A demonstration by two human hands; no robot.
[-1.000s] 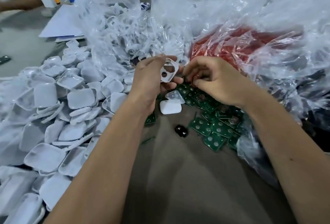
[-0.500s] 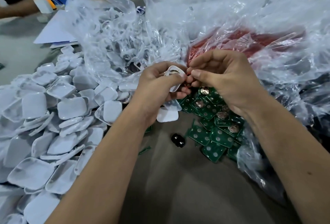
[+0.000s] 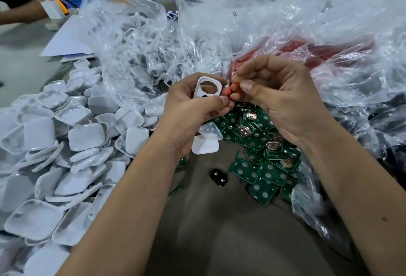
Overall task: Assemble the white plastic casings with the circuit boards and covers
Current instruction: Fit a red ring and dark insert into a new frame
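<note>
Now a white plastic casing [image 3: 207,88], pierced by a large cutout and a smaller round hole, is held up over the worktop [image 3: 219,231] in the grip of the left hand [image 3: 189,108], thumb across its lower edge and fingers behind. Just beside its right edge a small red-orange part [image 3: 230,91] is pinched tightly between thumb and fingertips of the right hand [image 3: 279,97]; whether part and casing already touch cannot be told. It is judged that this red piece is being offered to a casing opening. To do the step well, the casing should be kept steady and face-up, the part turned until its outline matches the cutout, and pressure applied squarely rather than at one corner, so that nothing is bent or dropped into the clutter.

Below the hands green circuit boards [image 3: 263,154] are heaped, some bearing coin cells. White covers [image 3: 72,143] are piled at the left, a black part [image 3: 218,177] lies alone nearer the body, and clear plastic bags [image 3: 153,44] are bunched behind, one holding red pieces [image 3: 307,51]
</note>
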